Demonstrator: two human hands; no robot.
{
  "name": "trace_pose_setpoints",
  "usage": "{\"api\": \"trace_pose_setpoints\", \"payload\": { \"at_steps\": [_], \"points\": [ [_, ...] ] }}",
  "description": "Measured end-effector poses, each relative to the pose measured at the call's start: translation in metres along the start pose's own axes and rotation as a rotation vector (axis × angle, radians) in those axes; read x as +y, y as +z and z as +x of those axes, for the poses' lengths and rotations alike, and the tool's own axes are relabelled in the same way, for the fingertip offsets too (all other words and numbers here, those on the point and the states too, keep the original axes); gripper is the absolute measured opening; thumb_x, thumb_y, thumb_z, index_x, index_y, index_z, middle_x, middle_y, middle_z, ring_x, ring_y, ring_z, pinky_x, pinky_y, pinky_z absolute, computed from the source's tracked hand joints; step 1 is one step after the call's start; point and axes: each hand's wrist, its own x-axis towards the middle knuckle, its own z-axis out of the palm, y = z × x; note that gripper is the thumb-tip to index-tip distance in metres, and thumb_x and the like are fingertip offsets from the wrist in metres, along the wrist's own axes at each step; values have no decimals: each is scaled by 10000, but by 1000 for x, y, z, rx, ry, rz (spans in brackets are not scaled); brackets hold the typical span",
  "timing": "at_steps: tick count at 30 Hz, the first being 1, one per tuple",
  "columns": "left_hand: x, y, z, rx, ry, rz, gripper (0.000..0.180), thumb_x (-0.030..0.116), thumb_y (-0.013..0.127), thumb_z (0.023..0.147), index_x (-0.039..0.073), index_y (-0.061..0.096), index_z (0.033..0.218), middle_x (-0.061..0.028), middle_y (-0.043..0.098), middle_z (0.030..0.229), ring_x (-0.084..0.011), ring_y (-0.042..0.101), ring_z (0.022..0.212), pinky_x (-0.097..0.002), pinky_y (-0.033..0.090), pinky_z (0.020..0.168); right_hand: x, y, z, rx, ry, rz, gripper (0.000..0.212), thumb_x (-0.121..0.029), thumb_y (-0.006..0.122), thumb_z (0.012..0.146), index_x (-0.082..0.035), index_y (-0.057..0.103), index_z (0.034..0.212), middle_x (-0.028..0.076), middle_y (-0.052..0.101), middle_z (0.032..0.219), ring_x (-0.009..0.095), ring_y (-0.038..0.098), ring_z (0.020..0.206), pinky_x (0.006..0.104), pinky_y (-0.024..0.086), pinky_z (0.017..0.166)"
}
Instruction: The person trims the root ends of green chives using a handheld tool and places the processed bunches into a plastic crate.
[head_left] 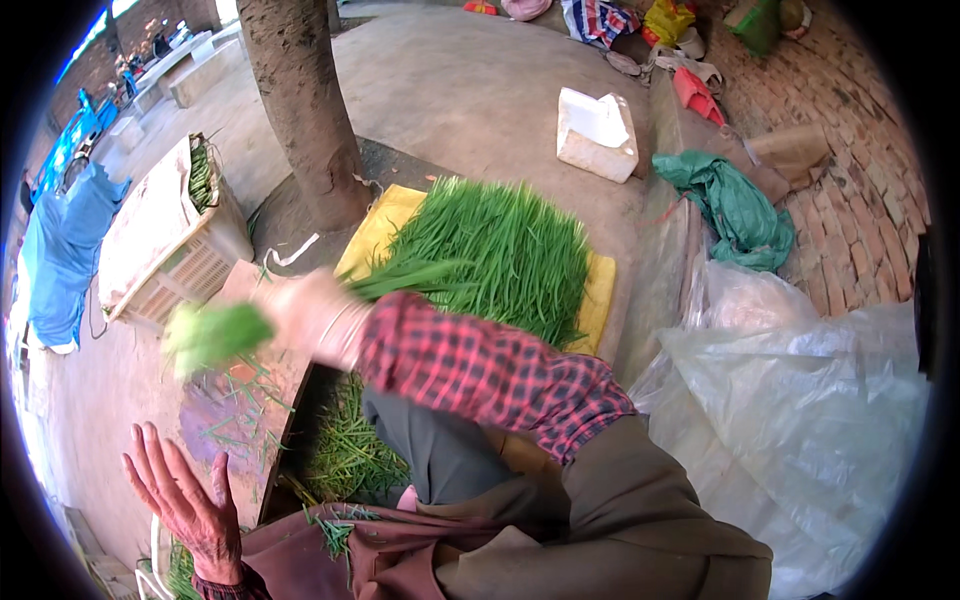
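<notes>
My right hand (305,312), smeared by motion, reaches across to the left in a red-and-black checked sleeve. It is closed around a bunch of garlic chives (218,335), with one end out past the fingers and the long leaves trailing back over the wrist. My left hand (190,500) is raised at the lower left, fingers spread, holding nothing. Between the hands is a low board (235,420) with a purplish patch and loose green scraps. Beyond my right forearm lies a large pile of chives (495,255) on a yellow sack (596,305).
Trimmings (350,450) lie beside my knees, and a few scraps rest on the maroon apron (300,550). A tree trunk (300,110) stands ahead. To its left is a covered plastic crate (190,265). On the right are a foam box (600,150), green sacking (735,215) and clear plastic sheeting (800,400).
</notes>
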Motion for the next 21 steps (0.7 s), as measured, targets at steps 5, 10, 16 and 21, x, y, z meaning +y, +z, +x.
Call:
{"api": "trace_pose_setpoints", "payload": {
  "at_steps": [5,10,16,21],
  "points": [
    [8,42,-29,-355,-263,-280,625,19,699,856,4,467,1436,-242,482,1449,-426,514,1291,-470,422,1067,220,-30,-52,171,1058,102,345,-327,781,760,-44,723,950,140,716,803,315,712,766,417,576,732],
    [9,84,-111,-690,-414,-423,597,88,676,873,86,480,1437,-205,508,1422,-405,538,1252,-429,455,1045,318,-47,-91,320,1584,200,279,-182,808,809,61,728,923,130,740,792,223,723,663,314,587,586],
    [-16,112,-198,-1113,-431,-531,621,252,524,970,141,333,1551,-129,382,1555,-339,355,1420,-479,322,1178,446,-30,-98,382,1709,-20,374,-278,782,859,66,725,993,199,744,864,293,736,823,403,581,780],
    [-41,132,-274,-1141,-575,-855,584,274,366,1033,142,240,1588,-106,272,1621,-285,222,1505,-519,240,1219,483,-16,-104,-579,1557,-565,820,-410,753,873,44,382,1445,236,550,1369,331,594,1228,414,512,1010]
  ]
}}
